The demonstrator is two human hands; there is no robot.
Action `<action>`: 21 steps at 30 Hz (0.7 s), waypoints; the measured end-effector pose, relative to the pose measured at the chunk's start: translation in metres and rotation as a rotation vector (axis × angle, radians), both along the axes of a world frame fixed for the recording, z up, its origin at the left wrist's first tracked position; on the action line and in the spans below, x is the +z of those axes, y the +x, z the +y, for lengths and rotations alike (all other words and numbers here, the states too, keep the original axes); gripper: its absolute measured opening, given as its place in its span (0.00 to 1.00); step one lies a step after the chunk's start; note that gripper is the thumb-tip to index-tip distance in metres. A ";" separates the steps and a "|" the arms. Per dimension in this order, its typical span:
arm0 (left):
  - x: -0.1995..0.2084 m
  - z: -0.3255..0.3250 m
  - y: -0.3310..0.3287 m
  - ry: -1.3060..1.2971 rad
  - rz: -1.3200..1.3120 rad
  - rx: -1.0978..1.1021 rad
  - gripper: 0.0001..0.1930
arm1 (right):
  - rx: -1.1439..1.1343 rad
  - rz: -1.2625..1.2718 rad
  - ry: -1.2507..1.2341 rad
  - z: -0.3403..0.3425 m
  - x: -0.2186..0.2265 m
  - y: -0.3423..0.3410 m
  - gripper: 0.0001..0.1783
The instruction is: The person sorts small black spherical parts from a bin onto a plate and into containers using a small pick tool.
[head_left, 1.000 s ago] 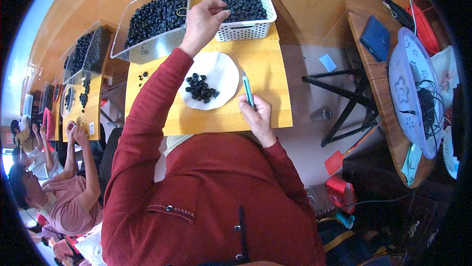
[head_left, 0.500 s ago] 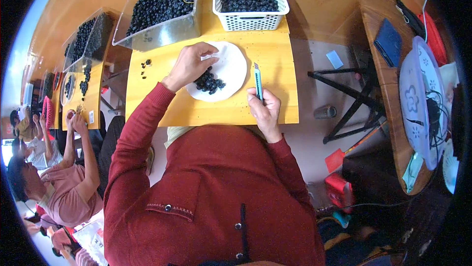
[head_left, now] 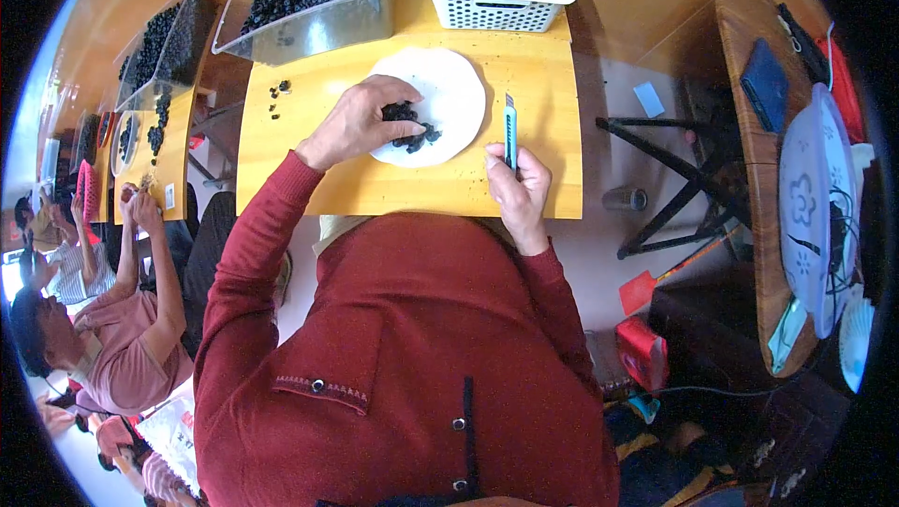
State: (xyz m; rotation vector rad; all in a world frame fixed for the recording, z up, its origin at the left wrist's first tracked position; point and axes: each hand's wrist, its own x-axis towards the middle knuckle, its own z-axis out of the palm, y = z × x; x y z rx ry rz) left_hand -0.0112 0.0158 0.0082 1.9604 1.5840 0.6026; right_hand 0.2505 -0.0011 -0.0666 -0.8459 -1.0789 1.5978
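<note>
A white plate on the yellow wooden table holds a small pile of dark, berry-like round pieces. My left hand reaches over the plate's left side, thumb and fingers curved apart around the pile's edge; whether a piece is pinched between them is not clear. To the right of the plate, my right hand grips a light-blue utility knife upright, its blade out and pointing away from me.
At the table's far side stand a clear plastic bin and a white perforated basket, both full of dark pieces. A few crumbs lie left of the plate. A side table is at right; a co-worker sits at left.
My left hand has lowered its thumb and fingers to the pile on the plate. The right hand still holds the knife. The whole view has shifted slightly.
</note>
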 end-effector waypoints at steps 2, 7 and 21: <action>-0.006 -0.003 -0.002 0.255 0.097 -0.199 0.24 | 0.002 -0.012 0.001 0.000 0.002 0.000 0.06; -0.020 -0.009 0.002 0.183 0.242 -0.201 0.31 | 0.010 -0.010 -0.008 0.000 0.000 -0.001 0.05; -0.039 0.008 0.003 0.275 0.292 -0.177 0.28 | 0.003 0.015 -0.011 -0.001 -0.001 -0.001 0.05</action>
